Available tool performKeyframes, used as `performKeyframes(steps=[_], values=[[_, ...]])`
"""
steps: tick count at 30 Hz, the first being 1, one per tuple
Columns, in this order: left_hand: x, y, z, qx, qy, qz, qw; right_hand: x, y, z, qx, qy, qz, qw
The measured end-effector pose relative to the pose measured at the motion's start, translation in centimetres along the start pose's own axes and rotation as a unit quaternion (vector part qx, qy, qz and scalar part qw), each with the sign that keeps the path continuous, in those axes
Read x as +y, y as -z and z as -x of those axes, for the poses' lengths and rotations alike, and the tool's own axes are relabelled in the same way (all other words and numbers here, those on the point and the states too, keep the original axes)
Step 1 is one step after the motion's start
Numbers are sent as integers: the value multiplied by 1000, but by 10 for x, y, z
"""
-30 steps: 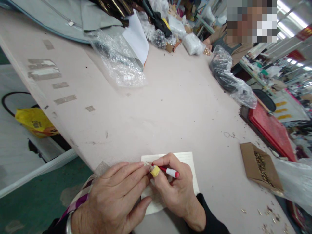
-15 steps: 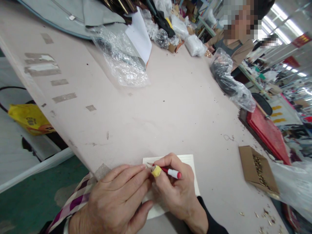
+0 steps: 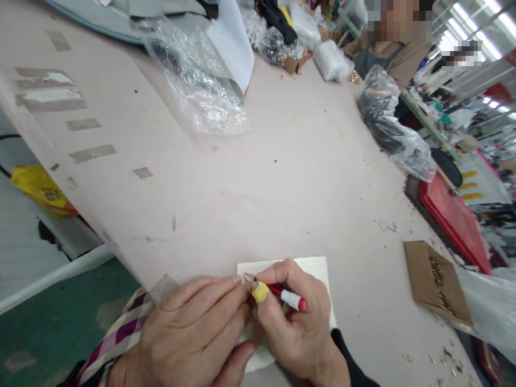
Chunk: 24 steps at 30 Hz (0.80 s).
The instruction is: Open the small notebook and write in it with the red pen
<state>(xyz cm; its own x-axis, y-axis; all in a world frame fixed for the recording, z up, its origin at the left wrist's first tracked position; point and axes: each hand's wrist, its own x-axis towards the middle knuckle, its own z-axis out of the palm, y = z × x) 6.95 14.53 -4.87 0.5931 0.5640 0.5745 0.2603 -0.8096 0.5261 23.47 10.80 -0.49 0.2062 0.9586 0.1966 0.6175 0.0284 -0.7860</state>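
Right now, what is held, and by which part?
The right hand holds a red-and-white pen by its red section near the tip, between thumb and fingers.

Beyond your pale tabletop, marked with strips of brownish tape, you have a green floor with lighter worn patches at lower left. At upper right, long ceiling lights shine in slanting rows over a cluttered, blurred workroom, where a red banner hangs and a green-edged table stands behind yours.
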Motion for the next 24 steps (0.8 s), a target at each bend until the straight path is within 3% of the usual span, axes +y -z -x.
performKeyframes(steps=[19, 24], values=[[-4, 0, 1, -6, -14, -7, 1000, 1, 0, -2, -13, -2, 5, 1000], [-4, -2, 4, 22, -8, 2, 1000, 0, -1, -1, -11, 0, 8, 1000]])
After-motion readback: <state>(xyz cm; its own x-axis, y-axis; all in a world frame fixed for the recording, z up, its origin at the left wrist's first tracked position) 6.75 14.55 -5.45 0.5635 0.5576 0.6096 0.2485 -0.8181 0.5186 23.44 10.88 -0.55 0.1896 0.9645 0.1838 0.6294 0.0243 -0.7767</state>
